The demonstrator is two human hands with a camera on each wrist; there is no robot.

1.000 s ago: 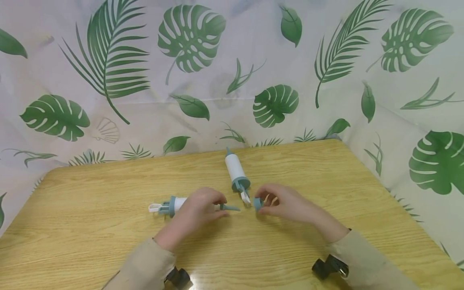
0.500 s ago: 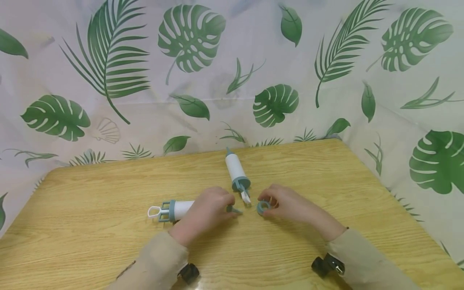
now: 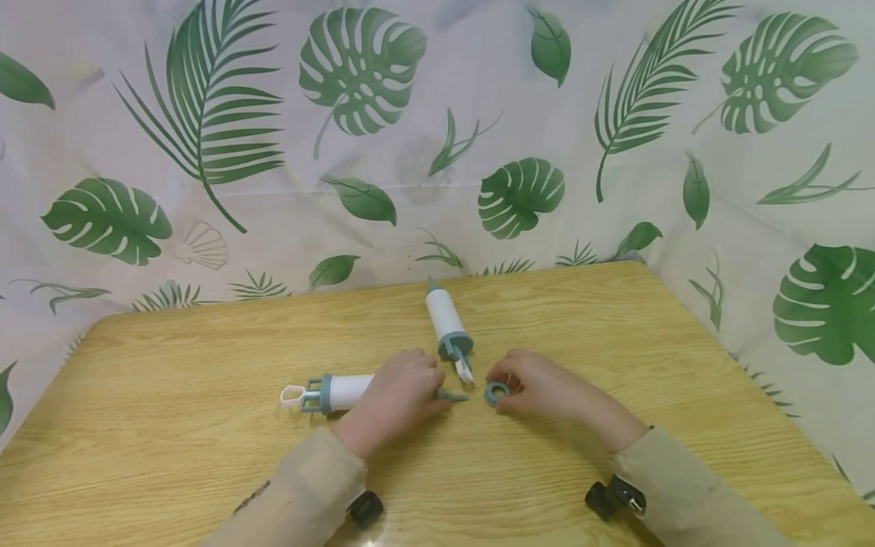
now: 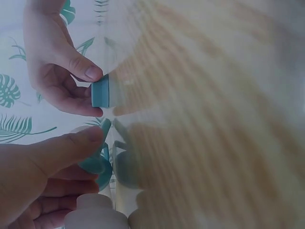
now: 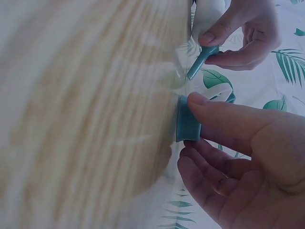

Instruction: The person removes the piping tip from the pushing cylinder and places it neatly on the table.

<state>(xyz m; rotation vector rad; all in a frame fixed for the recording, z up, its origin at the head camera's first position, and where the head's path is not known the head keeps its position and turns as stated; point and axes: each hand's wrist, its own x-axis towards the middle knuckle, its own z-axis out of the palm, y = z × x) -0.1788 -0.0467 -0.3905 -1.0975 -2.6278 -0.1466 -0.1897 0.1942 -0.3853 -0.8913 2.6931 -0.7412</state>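
My left hand (image 3: 399,391) pinches a small teal pointed nozzle (image 3: 453,396) between thumb and fingers, just off the front of a white tube (image 3: 350,392) that lies on its side. In the left wrist view the tube's white neck (image 4: 94,201) shows bare beside that hand. My right hand (image 3: 547,386) grips a teal ring (image 3: 491,400) by its right side at the table surface; in the right wrist view the ring (image 5: 188,120) stands between thumb and fingertips. A small gap separates the nozzle's tip from the ring.
Behind the hands a second white tube (image 3: 446,313) with a teal nozzle and collar lies on the wooden table (image 3: 171,456), its white handle end close to both hands. A leaf-patterned cloth (image 3: 437,213) hangs at the table's back edge.
My left hand has moved right with the nozzle, closer to the ring. The ring in my right hand has tipped from edge-on to showing its hole.
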